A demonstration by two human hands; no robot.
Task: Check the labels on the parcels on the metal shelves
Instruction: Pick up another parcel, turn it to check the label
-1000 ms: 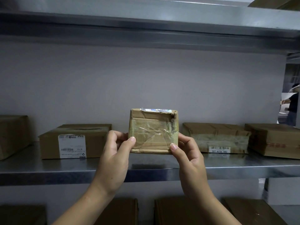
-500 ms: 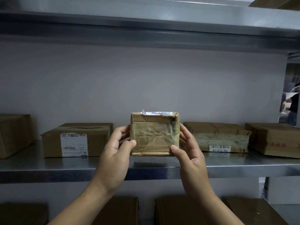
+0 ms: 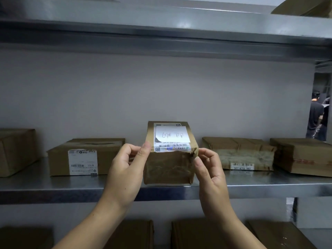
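1. The small parcel (image 3: 168, 166) is sitting in the middle of the view, at the front edge of the metal shelf (image 3: 53, 187). I cannot tell whether its bottom is resting on the shelf or hanging just above it.
2. Half a second ago its taped side was facing the camera and the label was showing only edge-on along the top. Now the parcel is tipping toward the person, so the white label (image 3: 171, 139) is lying in plain sight, with a barcode strip and a handwritten slip over it.
3. The handwriting is reading upside down from here, so the check on this parcel is probably only beginning.
4. The left hand (image 3: 125, 168) is gripping the upper left edge, its fingers (image 3: 146, 147) curling onto the cardboard. The right hand (image 3: 210, 169) is pinching the crushed upper right corner.
5. A labelled box (image 3: 84, 159) is standing near on the left and a flat parcel (image 3: 239, 153) with a barcode sticker near on the right. Both are facing their labels forward, apparently waiting for their own check.
6. An end box (image 3: 301, 155) is lying further right, and a bystander (image 3: 316, 117) is standing beyond the rack.
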